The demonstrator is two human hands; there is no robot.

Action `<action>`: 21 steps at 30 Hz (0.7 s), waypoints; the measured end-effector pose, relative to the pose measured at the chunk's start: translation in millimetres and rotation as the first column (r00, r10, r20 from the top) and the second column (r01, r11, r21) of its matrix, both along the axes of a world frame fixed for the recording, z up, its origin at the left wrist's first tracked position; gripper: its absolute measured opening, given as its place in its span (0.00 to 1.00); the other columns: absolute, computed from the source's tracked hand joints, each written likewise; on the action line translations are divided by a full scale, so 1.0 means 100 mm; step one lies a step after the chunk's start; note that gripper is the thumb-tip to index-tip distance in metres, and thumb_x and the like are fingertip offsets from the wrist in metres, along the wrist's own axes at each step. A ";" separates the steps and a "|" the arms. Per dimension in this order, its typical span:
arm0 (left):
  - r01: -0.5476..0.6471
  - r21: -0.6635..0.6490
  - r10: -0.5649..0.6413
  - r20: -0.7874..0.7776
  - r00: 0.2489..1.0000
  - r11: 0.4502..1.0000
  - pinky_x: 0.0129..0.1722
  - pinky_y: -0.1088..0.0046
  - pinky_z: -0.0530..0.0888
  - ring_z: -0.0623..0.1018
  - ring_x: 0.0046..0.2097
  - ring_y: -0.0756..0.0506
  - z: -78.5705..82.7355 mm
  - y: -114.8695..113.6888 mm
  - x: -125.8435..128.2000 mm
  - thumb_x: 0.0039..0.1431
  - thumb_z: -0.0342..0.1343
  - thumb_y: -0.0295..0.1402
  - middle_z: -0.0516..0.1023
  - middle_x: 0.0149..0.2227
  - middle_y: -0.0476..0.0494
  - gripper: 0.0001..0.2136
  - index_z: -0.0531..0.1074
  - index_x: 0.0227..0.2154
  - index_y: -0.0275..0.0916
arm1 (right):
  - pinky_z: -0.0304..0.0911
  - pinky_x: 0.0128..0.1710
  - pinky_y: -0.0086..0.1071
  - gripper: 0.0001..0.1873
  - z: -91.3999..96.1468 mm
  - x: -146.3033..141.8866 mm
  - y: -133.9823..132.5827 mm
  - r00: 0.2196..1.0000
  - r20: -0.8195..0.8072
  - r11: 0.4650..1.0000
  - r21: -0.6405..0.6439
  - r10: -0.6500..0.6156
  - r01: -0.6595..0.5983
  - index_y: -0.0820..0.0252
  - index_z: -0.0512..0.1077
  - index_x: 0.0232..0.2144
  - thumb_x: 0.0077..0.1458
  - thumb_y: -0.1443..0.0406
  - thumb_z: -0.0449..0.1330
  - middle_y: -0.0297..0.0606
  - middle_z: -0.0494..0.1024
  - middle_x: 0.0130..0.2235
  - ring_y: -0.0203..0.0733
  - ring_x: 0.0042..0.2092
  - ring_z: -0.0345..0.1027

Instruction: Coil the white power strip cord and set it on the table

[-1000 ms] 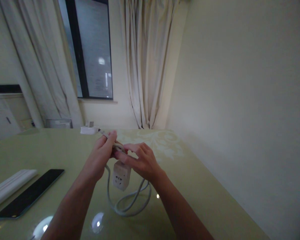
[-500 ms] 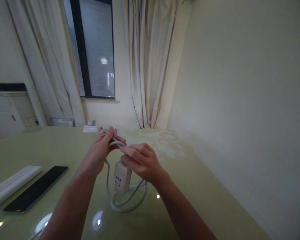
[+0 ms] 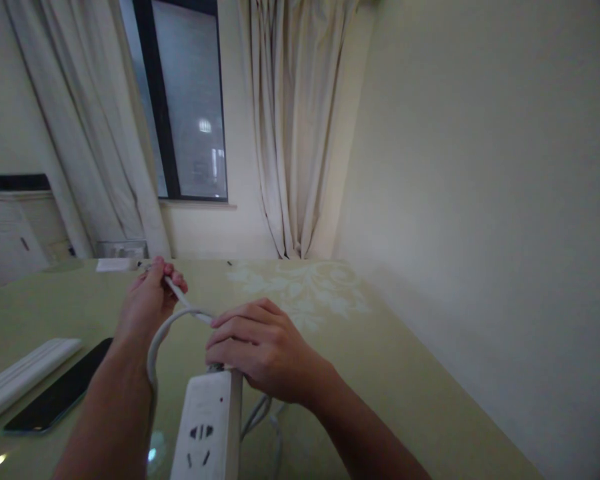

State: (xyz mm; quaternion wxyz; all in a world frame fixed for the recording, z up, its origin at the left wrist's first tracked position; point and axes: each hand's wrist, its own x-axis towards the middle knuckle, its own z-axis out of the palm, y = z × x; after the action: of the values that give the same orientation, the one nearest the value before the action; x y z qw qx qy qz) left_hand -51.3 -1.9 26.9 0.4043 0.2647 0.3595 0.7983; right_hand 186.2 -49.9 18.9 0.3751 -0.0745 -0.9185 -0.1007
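Note:
My left hand [image 3: 150, 293] is closed on a white cord [image 3: 177, 291], thumb on top. Just beyond its fingertips is a white block [image 3: 116, 265] with a dark bit at its near end; whether it is joined to the cord I cannot make out. My right hand [image 3: 265, 350] is closed round the cord, fingers curled over it. Below these fingers is a white power strip [image 3: 207, 417], its socket face turned to me and its lower end cut off by the frame. A loop of cord hangs by my left wrist, and more cord shows behind the strip.
A dark phone-like slab [image 3: 60, 390] and a long white bar [image 3: 27, 380] lie on the glossy green table [image 3: 405, 413] at left. A small dark piece [image 3: 229, 263] is near the far edge. The wall [image 3: 480, 200] borders the right side.
My left hand has moved left, away from the right, drawing out cord between them. The white block has shifted left as well. The power strip has come closer and lower in view.

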 end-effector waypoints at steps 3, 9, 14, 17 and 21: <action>0.102 -0.037 -0.102 0.004 0.995 0.994 0.26 0.77 0.78 0.75 0.24 0.50 -0.01 -0.03 0.08 0.72 0.53 0.35 0.72 0.21 0.51 0.14 0.70 0.27 0.40 | 0.64 0.59 0.35 0.11 -0.03 -0.01 0.10 0.970 -0.243 0.973 -0.216 0.030 -0.084 0.55 0.79 0.39 0.73 0.65 0.57 0.34 0.87 0.44 0.37 0.56 0.77; 0.500 -0.103 -0.506 -0.040 0.862 0.860 0.44 0.59 0.84 0.85 0.44 0.37 0.02 -0.15 0.53 0.61 0.64 0.29 0.86 0.40 0.33 0.03 0.79 0.34 0.34 | 0.70 0.58 0.42 0.05 -0.06 0.10 0.34 0.787 -0.606 0.872 -0.441 -0.114 -0.213 0.55 0.81 0.35 0.64 0.63 0.65 0.39 0.87 0.40 0.43 0.46 0.81; 0.521 -0.053 -0.515 0.093 0.852 0.852 0.43 0.61 0.84 0.86 0.46 0.39 0.02 -0.13 0.77 0.65 0.59 0.28 0.86 0.45 0.32 0.06 0.78 0.33 0.35 | 0.75 0.50 0.39 0.09 -0.09 0.19 0.44 0.786 -0.599 0.740 -0.597 -0.153 -0.311 0.56 0.84 0.39 0.55 0.61 0.70 0.40 0.87 0.41 0.46 0.44 0.82; 0.435 -0.046 -0.425 0.149 0.893 0.899 0.44 0.62 0.84 0.86 0.42 0.41 -0.02 -0.11 0.86 0.66 0.58 0.26 0.87 0.39 0.34 0.09 0.75 0.29 0.36 | 0.78 0.45 0.39 0.09 -0.14 0.16 0.52 0.723 -0.623 0.597 -0.713 -0.298 -0.368 0.56 0.84 0.34 0.50 0.59 0.73 0.37 0.87 0.36 0.46 0.38 0.82; 0.396 -0.029 -0.386 0.166 0.907 0.918 0.45 0.60 0.85 0.87 0.40 0.41 -0.05 -0.11 0.95 0.66 0.59 0.26 0.87 0.41 0.35 0.09 0.73 0.28 0.36 | 0.77 0.51 0.45 0.12 -0.18 0.13 0.59 0.634 -0.655 0.436 -0.752 -0.412 -0.494 0.57 0.84 0.33 0.46 0.57 0.76 0.38 0.88 0.37 0.50 0.42 0.83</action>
State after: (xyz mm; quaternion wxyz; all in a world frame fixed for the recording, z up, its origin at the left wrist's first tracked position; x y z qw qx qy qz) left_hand 43.4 -12.6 22.2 0.5911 0.2551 0.2910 0.7077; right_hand 198.9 9.4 0.6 0.6300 -0.2706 -0.5677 0.4557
